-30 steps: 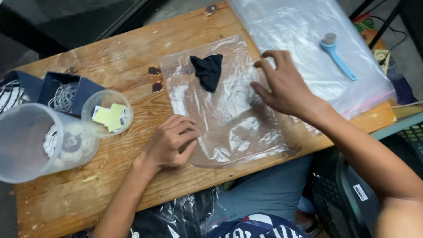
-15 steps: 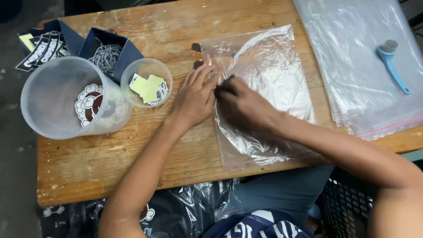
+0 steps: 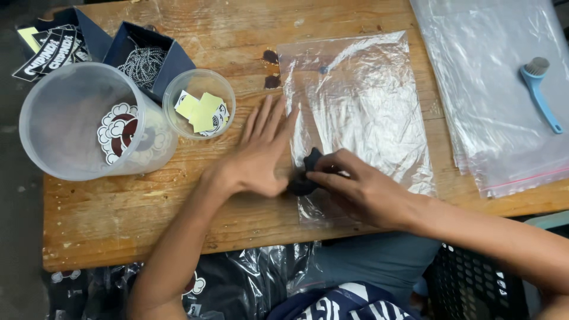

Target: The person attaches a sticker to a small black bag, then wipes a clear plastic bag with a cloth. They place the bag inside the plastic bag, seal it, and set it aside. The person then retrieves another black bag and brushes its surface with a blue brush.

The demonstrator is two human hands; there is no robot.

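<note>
**Two hands at a clear bag on a worn wooden table**

The table [image 3: 178, 219] is scuffed, pale wood with dark stains near its middle. Its near edge runs above the person's lap, where dark wrapped goods and a black crate show; its left edge borders dark floor.

A clear bag [image 3: 367, 101] lies flat at the centre. The left hand [image 3: 261, 157] lies open, fingers spread and flat, palm down on the wood with fingertips touching the bag's left edge. The right hand [image 3: 361, 189] is partly closed, fingertips pinching a small black piece [image 3: 305, 172] at the bag's lower left edge, just beside the left hand.

To the left stand a large tub [image 3: 77, 127] and a small cup [image 3: 198, 80] with yellow slips, touching each other; behind them sit two dark blue boxes [image 3: 127, 38]. On the right, a stack of bags [image 3: 492, 118] overhangs the table's right edge, a blue brush [image 3: 539, 92] lying on it.

Bare wood lies open along the near left part and behind the bag.
</note>
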